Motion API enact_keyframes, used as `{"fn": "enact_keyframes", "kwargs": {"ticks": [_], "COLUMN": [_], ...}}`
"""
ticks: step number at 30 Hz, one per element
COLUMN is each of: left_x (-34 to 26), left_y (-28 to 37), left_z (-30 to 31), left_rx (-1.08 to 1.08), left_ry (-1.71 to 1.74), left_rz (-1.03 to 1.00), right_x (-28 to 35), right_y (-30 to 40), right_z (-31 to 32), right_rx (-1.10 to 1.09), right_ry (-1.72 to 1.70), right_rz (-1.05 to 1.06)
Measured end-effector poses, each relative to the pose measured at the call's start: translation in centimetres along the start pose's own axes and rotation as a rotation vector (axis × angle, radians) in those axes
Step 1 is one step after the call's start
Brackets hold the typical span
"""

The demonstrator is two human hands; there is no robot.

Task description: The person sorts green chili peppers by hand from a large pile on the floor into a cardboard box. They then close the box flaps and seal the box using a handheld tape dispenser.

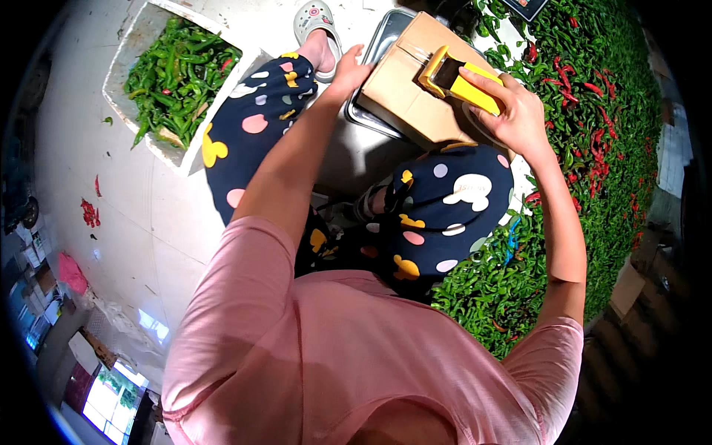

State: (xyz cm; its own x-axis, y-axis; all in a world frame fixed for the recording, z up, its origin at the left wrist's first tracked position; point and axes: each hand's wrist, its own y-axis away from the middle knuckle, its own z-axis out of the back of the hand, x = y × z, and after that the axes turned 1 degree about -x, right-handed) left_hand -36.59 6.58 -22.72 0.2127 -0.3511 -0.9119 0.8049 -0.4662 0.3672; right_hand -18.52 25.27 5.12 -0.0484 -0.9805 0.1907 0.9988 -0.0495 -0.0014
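A closed cardboard box (397, 83) lies tilted on a metal tray (385, 40) between my knees. In my right hand (514, 114) is a yellow tape dispenser (473, 92), its front end on the box's top. My left hand (351, 72) is at the box's left edge, fingers apart over the tray's rim; whether it touches the box I cannot tell. Part of the box's far right side is hidden behind the dispenser and my right hand.
A white foam box (119, 83) of green peppers (172, 72) stands at the left. A wide heap of green and red peppers (601, 139) spreads along the right. A dark device (528, 5) sits at the top edge. Small red peppers (90, 213) lie on the pale floor (144, 222).
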Motion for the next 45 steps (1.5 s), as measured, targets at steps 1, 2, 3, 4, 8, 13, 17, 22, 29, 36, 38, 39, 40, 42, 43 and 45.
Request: {"fn": "enact_keyframes", "kwargs": {"ticks": [1,2,3,4,8,13,17,22,29,36,38,39,40,42,43,45], "left_x": [-3.3,-6.9,-10.0,-12.0,-15.9,-27.3,-27.8,-24.0,-20.1,-16.8,-17.1,-17.0,-16.1,-15.9,-16.0,-18.5], "left_y": [0.9,1.9,2.9,3.6,4.3,8.9,7.8,7.1,8.7,8.8,8.5,8.0,6.4,3.4,2.3,0.1], "left_z": [-0.6,-0.1,0.5,0.5,3.5,11.4,14.4,12.8,7.7,2.2,1.5,1.8,1.9,1.0,0.4,-0.8], "left_rx": [-0.07,0.069,0.203,0.241,0.107,0.141,0.189,0.433,0.393,0.447,0.483,0.487,0.532,0.535,0.533,0.372], "left_ry": [0.359,0.54,0.718,0.686,0.389,0.261,-0.009,-0.211,-0.22,0.242,0.319,0.352,0.412,0.465,0.488,0.175], "left_rz": [0.007,-0.012,-0.032,-0.003,-0.096,-0.508,-0.302,-0.153,0.049,0.189,0.24,0.262,0.303,0.221,0.182,-0.05], "right_x": [0.0,0.1,0.2,0.3,-0.2,-1.6,-1.3,-0.6,-1.2,-0.5,-0.7,-0.6,-0.7,-0.9,-0.8,-0.4], "right_y": [0.2,0.4,0.4,0.6,0.4,0.3,0.6,0.6,1.2,1.4,1.8,1.6,1.5,1.6,1.7,1.5], "right_z": [0.0,0.1,0.3,0.3,-0.1,-0.9,-0.9,-0.9,-1.2,-1.3,-1.1,-1.1,-1.0,-0.7,-0.6,-0.3], "right_rx": [0.003,0.004,0.003,-0.013,-0.047,-0.103,-0.105,-0.051,-0.148,-0.168,-0.188,-0.204,-0.197,-0.173,-0.162,-0.141], "right_ry": [0.002,0.002,0.001,-0.003,0.006,-0.049,-0.022,-0.049,-0.057,-0.105,-0.087,-0.087,-0.103,-0.109,-0.117,-0.125], "right_rz": [-0.011,-0.021,-0.021,-0.02,-0.019,-0.011,-0.027,-0.049,-0.026,-0.03,-0.037,-0.03,-0.022,-0.028,-0.031,-0.028]}}
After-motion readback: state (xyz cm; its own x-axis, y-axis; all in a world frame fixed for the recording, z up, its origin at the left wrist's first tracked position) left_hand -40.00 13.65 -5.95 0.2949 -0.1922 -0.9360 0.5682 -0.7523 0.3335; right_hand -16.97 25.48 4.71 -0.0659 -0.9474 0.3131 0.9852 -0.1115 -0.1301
